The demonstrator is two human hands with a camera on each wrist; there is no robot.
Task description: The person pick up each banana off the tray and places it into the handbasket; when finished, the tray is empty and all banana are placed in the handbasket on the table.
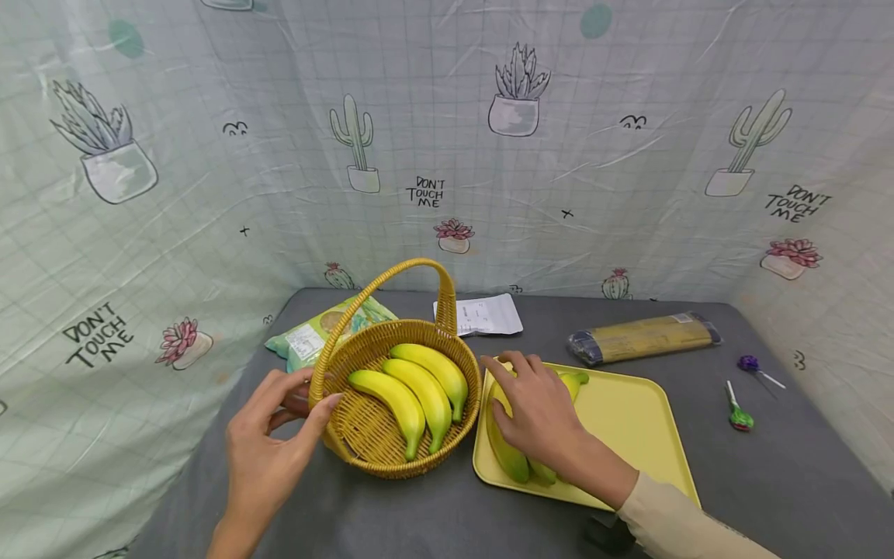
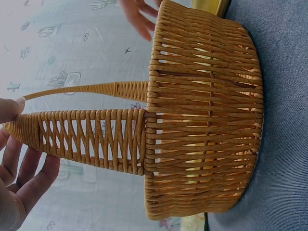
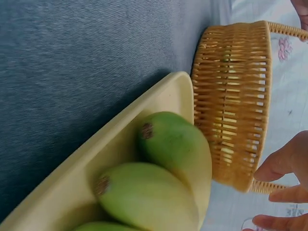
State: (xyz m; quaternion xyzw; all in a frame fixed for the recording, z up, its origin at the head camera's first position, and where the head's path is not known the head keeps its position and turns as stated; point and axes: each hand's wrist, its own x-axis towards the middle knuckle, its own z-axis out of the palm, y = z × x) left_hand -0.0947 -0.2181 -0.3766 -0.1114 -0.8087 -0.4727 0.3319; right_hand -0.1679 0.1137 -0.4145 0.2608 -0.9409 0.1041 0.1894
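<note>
My left hand (image 1: pixel 261 450) holds the handle (image 2: pixel 91 139) of a wicker basket (image 1: pixel 359 442), thumb on one side and fingers on the other. Three yellow bananas (image 1: pixel 426 388) with green tips lie side by side inside. To the right of the basket, on a yellow tray (image 1: pixel 621 419), lie more greenish-yellow bananas (image 3: pixel 149 195), partly hidden in the head view by my right hand (image 1: pixel 534 400). That hand hovers over them with its fingers spread and loosely bent. In the right wrist view its fingers (image 3: pixel 284 161) show beside the basket, apart from the fruit, holding nothing.
Behind the basket lie a green snack bag (image 1: pixel 307 341) and a white packet (image 1: pixel 489 314). A long yellow package (image 1: pixel 642 339) sits beyond the tray. Two lollipops, purple (image 1: pixel 749 363) and green (image 1: pixel 740 419), lie at the right. A printed curtain (image 1: pixel 447 140) encloses the grey table (image 1: pixel 447 512).
</note>
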